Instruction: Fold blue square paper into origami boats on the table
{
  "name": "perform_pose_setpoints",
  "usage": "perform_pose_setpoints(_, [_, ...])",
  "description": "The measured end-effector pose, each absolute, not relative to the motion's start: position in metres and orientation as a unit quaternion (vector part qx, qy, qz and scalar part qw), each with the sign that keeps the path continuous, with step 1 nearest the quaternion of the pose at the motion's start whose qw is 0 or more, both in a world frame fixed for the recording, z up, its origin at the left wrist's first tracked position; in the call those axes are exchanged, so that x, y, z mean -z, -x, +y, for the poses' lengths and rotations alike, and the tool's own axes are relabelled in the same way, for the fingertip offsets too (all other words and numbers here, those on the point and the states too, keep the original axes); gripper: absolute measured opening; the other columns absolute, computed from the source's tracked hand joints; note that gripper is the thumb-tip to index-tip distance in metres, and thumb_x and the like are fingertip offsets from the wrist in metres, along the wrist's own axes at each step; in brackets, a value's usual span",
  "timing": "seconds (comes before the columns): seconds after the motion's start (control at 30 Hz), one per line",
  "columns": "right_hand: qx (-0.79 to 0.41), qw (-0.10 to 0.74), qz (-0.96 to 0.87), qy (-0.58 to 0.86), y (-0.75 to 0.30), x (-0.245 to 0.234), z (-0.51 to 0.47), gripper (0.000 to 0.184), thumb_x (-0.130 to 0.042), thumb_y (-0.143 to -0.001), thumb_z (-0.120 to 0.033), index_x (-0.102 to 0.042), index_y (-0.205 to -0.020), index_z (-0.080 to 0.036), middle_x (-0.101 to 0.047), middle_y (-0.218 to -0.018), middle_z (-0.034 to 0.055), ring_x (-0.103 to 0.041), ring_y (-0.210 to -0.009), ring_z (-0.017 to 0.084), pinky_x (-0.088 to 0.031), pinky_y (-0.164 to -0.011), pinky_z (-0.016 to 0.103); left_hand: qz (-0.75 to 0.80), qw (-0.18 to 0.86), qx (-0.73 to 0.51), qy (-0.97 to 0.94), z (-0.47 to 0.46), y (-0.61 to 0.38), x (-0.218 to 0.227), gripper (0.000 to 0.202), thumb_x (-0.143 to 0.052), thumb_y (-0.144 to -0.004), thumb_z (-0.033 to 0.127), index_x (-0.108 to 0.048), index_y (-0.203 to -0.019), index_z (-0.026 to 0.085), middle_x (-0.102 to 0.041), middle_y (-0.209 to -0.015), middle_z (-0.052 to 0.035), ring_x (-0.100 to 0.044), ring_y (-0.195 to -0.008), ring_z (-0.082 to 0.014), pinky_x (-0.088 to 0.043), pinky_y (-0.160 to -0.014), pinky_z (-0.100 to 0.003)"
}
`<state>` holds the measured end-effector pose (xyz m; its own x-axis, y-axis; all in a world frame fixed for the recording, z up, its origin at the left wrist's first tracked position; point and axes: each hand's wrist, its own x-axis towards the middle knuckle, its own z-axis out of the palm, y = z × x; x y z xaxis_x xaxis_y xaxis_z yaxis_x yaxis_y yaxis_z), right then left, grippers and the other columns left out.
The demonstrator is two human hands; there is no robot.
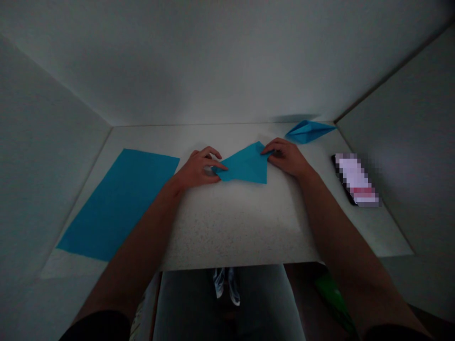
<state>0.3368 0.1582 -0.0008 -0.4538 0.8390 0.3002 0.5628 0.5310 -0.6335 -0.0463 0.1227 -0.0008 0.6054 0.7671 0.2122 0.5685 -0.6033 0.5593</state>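
While a seated person leans over a speckled white tabletop, a folded piece of blue paper lies flat near the middle of it, between both hands. The left hand sits at the paper's left point, its fingers loosely spread and curved, with one fingertip resting on the paper and no clear grip. The right hand is at the paper's far right corner, its thumb and fingers drawn together and seeming to pinch that corner. Farther right, by the table's far edge, a pointed folded blue paper shape sits well apart from the hands. A large flat blue paper sheet covers the left of the table, near the left hand. On the right lies a smartphone, its screen blurred. Beyond the table's near edge are grey trousers and, to the right, a green object, too dark to identify.
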Motion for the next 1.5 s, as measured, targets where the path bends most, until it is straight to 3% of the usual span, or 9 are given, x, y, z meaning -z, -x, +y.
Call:
perform_pose_setpoints(0.2, [-0.252,0.29,-0.826,0.412,-0.348,-0.003,0.158,0.018,-0.079,-0.088,-0.03,-0.087,-0.104,-0.03,-0.077,-0.114,0.0082,-0.072,-0.092,0.026,-0.06,-0.085,0.043,0.378,0.283,-0.229,-0.851,0.128,0.05,0.0,0.019,-0.09,-0.09,0.049,-0.091,-0.103,0.036,-0.069,-0.129,-0.0061,-0.068,-0.111,-0.0228,-0.052,-0.109,-0.046])
perform_pose_setpoints(0.5, [-0.356,0.245,-0.81,0.396,-0.345,-0.01,0.15,0.02,-0.085,-0.088,-0.051,-0.09,-0.096,-0.034,-0.077,-0.104,0.0058,-0.072,-0.088,0.026,-0.059,-0.081,0.044,0.452,0.247,-0.22,-0.828,0.131,0.054,0.002,0.021,-0.083,-0.096,0.048,-0.086,-0.099,0.028,-0.07,-0.123,-0.0062,-0.067,-0.108,-0.0225,-0.047,-0.113,-0.049])
perform_pose_setpoints(0.6, [-0.374,0.228,-0.802,0.405,-0.342,-0.009,0.149,0.029,-0.082,-0.092,-0.06,-0.089,-0.102,-0.033,-0.075,-0.099,0.0056,-0.07,-0.084,0.025,-0.058,-0.077,0.042,0.483,0.215,-0.219,-0.82,0.129,0.05,0.003,0.022,-0.083,-0.095,0.047,-0.083,-0.106,0.028,-0.07,-0.126,-0.0065,-0.066,-0.114,-0.0255,-0.042,-0.117,-0.053])
perform_pose_setpoints(0.7, [-0.339,0.242,-0.8,0.433,-0.342,-0.002,0.153,0.042,-0.083,-0.091,-0.063,-0.087,-0.119,-0.032,-0.071,-0.105,0.0071,-0.065,-0.081,0.024,-0.06,-0.077,0.043,0.519,0.192,-0.222,-0.803,0.128,0.048,0.004,0.043,-0.087,-0.091,0.048,-0.078,-0.128,0.028,-0.066,-0.138,-0.0097,-0.066,-0.116,-0.0274,-0.039,-0.119,-0.054])
perform_pose_setpoints(0.8, [-0.273,0.265,-0.806,0.453,-0.344,0.008,0.158,0.061,-0.085,-0.088,-0.067,-0.081,-0.137,-0.03,-0.065,-0.129,0.0128,-0.068,-0.1,0.03,-0.063,-0.095,0.053,0.541,0.188,-0.216,-0.791,0.126,0.048,0.002,0.062,-0.091,-0.087,0.05,-0.072,-0.141,0.026,-0.06,-0.147,-0.0133,-0.065,-0.12,-0.0304,-0.037,-0.121,-0.056])
perform_pose_setpoints(0.9, [-0.223,0.263,-0.822,0.453,-0.348,0.015,0.161,0.068,-0.083,-0.089,-0.07,-0.078,-0.144,-0.03,-0.061,-0.139,0.0164,-0.062,-0.131,0.041,-0.051,-0.12,0.065,0.538,0.198,-0.202,-0.794,0.126,0.048,0.0,0.064,-0.093,-0.084,0.052,-0.072,-0.138,0.024,-0.059,-0.146,-0.0134,-0.063,-0.123,-0.0327,-0.036,-0.123,-0.058])
perform_pose_setpoints(1.03, [-0.224,0.254,-0.828,0.447,-0.352,0.016,0.162,0.07,-0.083,-0.088,-0.072,-0.077,-0.145,-0.032,-0.061,-0.141,0.016,-0.058,-0.139,0.044,-0.043,-0.127,0.07,0.534,0.2,-0.197,-0.798,0.127,0.049,0.0,0.057,-0.095,-0.082,0.052,-0.073,-0.128,0.026,-0.062,-0.141,-0.0111,-0.063,-0.124,-0.0331,-0.035,-0.123,-0.059])
perform_pose_setpoints(1.3, [-0.26,0.274,-0.815,0.44,-0.348,0.013,0.161,0.066,-0.083,-0.086,-0.077,-0.081,-0.137,-0.034,-0.065,-0.134,0.0131,-0.062,-0.132,0.041,-0.048,-0.123,0.065,0.51,0.243,-0.227,-0.793,0.126,0.05,0.001,0.054,-0.097,-0.08,0.044,-0.064,-0.119,0.027,-0.075,-0.126,-0.0054,-0.068,-0.112,-0.0275,-0.045,-0.114,-0.053])
perform_pose_setpoints(1.5, [-0.288,0.27,-0.794,0.462,-0.35,0.007,0.158,0.085,-0.095,-0.076,-0.07,-0.072,-0.149,-0.032,-0.068,-0.135,0.0123,-0.066,-0.117,0.036,-0.057,-0.11,0.059,0.479,0.303,-0.281,-0.774,0.129,0.047,0.006,0.047,-0.09,-0.086,0.045,-0.066,-0.122,0.028,-0.08,-0.104,-0.0043,-0.069,-0.088,-0.0195,-0.056,-0.088,-0.039])
